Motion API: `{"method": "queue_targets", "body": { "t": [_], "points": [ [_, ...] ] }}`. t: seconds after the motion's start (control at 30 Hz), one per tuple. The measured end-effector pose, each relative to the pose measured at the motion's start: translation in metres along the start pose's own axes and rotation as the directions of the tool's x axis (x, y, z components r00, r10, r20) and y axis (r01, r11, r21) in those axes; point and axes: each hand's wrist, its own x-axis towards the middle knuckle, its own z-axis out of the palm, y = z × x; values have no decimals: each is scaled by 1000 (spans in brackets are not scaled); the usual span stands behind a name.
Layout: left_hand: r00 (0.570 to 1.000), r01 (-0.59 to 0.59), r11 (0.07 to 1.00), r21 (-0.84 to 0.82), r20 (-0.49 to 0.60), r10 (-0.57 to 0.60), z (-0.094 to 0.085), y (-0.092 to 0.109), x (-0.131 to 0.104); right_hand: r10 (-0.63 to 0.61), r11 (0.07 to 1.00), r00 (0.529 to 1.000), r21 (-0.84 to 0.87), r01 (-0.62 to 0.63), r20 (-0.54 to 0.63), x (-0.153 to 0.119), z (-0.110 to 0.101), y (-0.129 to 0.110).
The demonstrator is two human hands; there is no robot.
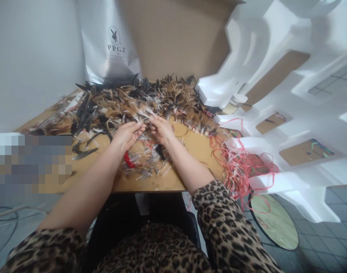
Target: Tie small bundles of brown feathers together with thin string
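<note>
- Foam packing (310, 117), white and molded, fills the upper and middle right of the frame, with several openings in it.
- Table (202, 148), yellow-brown, spans the middle of the frame.
- Cardboard (179, 38), plain brown, stands upright at the top center, behind the table.
- Sleeves (227, 223) in leopard print enter at the lower left and lower right, each ending partway along a bare forearm.
- Bag (102, 57), silvery, marked PPGZ under a rabbit emblem, stands at the upper left of center.
- Feather pile (119, 102), brown, black and pale, spreads across the back of the table, from left of center to right of center.
- String tangle (238, 167), pink-red with pale strands, hangs at the table's right edge, against the foam.
- Round panel (276, 223) with a dark rim shows at the lower right, below the foam.
- Left hand (130, 134) and right hand (162, 131) nearly meet at the center, thumbs and fingertips drawn into narrow pinches on pale feathers (145, 113) at the pile's front; blur hides whether both hold the same one.
- Red piece (129, 160) lies below the left hand, beside loose pale scraps.
</note>
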Motion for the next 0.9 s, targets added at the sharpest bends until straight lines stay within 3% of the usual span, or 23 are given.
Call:
{"method": "queue_targets", "body": {
  "t": [0.1, 0.33, 0.6, 0.77, 0.9],
  "points": [
    [1000, -2, 1000, 12, 13, 2, -1, -1, 0, -41, 997, 999, -67, 40, -10, -2, 4, 7],
    [1000, -26, 999, 26, -5, 26, -3, -3, 3, -6, 991, 1000, -130, 5, -5, -8, 10, 8],
    [998, -62, 998, 18, -4, 62, -2, -3, 2, -97, 964, 995, -253, 86, -31, -10, 12, 12],
    [998, -63, 997, 52, -21, 64, -4, -3, 4, -114, 908, 989, -393, 142, 93, -11, 7, 6],
    [997, -63, 993, 104, -31, 66, -3, -1, 2, -53, 828, 983, -541, 143, 178, -9, -3, -5]
  ]
}}
